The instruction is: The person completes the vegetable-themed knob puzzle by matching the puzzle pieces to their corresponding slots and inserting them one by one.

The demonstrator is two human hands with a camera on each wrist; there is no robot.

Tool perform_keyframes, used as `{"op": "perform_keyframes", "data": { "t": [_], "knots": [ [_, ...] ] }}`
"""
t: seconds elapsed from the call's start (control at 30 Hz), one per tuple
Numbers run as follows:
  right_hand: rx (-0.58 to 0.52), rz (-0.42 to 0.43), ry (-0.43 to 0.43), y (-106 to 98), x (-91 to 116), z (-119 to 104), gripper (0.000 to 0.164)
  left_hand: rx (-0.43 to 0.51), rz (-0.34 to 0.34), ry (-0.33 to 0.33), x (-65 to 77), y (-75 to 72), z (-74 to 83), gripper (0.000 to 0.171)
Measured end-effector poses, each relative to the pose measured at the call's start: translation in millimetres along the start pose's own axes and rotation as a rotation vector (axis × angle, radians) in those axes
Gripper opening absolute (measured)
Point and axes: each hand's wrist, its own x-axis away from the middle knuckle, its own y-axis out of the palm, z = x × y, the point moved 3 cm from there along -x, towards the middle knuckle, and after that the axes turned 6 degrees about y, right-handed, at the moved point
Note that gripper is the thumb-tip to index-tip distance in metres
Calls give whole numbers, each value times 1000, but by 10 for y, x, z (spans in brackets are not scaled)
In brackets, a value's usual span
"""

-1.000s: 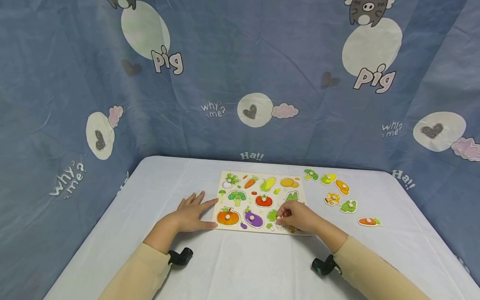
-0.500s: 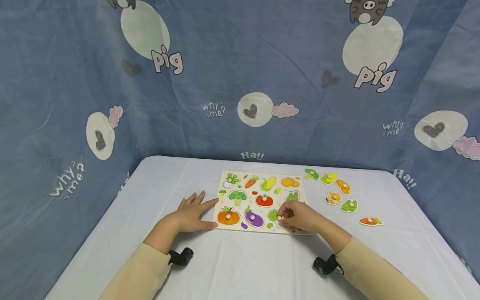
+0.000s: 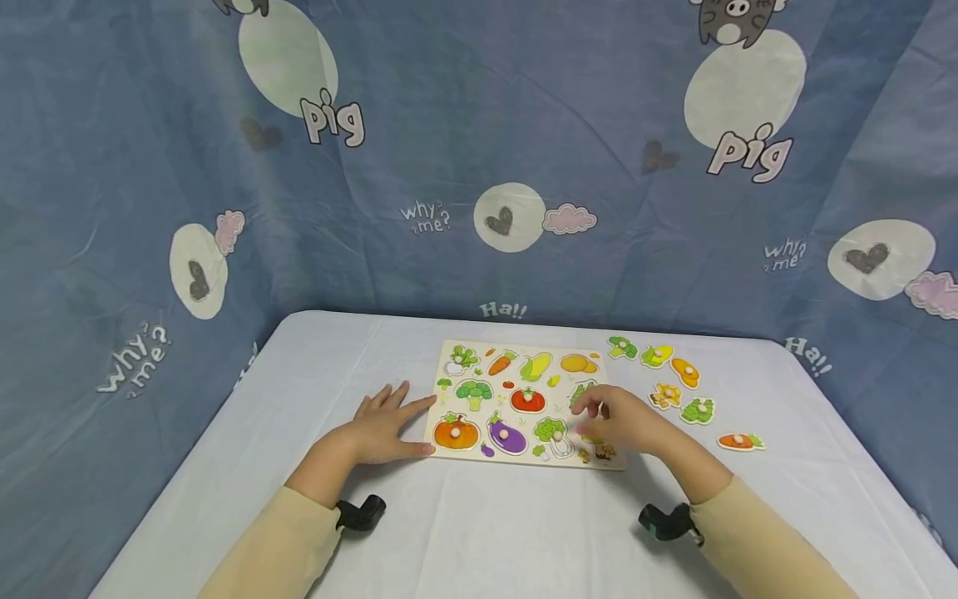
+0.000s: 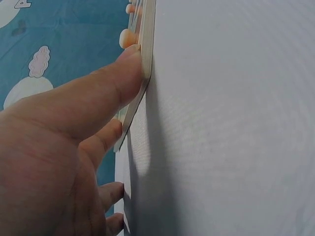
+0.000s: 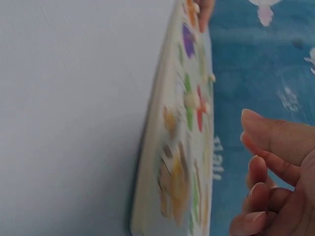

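A wooden vegetable peg puzzle board [image 3: 516, 462] lies on the table. Spread flat by its left edge is my left hand [image 3: 377, 428], thumb and index finger touching the rim; the left wrist view shows the thumb [image 4: 110, 83] against the board's side. My right hand [image 3: 624, 420] hovers over the board's right part, fingers loosely bent and holding nothing; the right wrist view shows bare fingertips apart from the board. Just left of it sits a bok choy piece [image 3: 552, 433] in its slot. An eggplant piece [image 3: 506, 436], pumpkin piece [image 3: 455, 433] and tomato piece [image 3: 527, 401] also sit in the board.
Right of the board lie several loose knobbed pieces: a broccoli piece [image 3: 620, 348], a corn piece [image 3: 656, 357], an orange-yellow piece [image 3: 684, 373], a brown-yellow piece [image 3: 664, 397], a green piece [image 3: 698, 411] and a carrot piece [image 3: 740, 443]. A blue printed cloth [image 3: 419, 266] hangs behind the table.
My right hand has let go of the bok choy piece's knob and moved up and to the right, uncovering the piece in its slot. My left hand has stayed at the board's edge.
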Motion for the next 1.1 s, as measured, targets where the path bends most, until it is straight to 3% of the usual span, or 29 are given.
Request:
{"op": "perform_keyframes", "data": {
  "t": [0.27,0.7,1.1],
  "knots": [
    [41,108,45,-216,119,169,20,-14,-26,-6,47,-81,107,90],
    [63,229,90,-495,352,582,24,-14,-18,3,60,-89,92,89],
    [28,367,132,-654,368,869,23,0,-8,24,95,-116,126,88]
  ]
}}
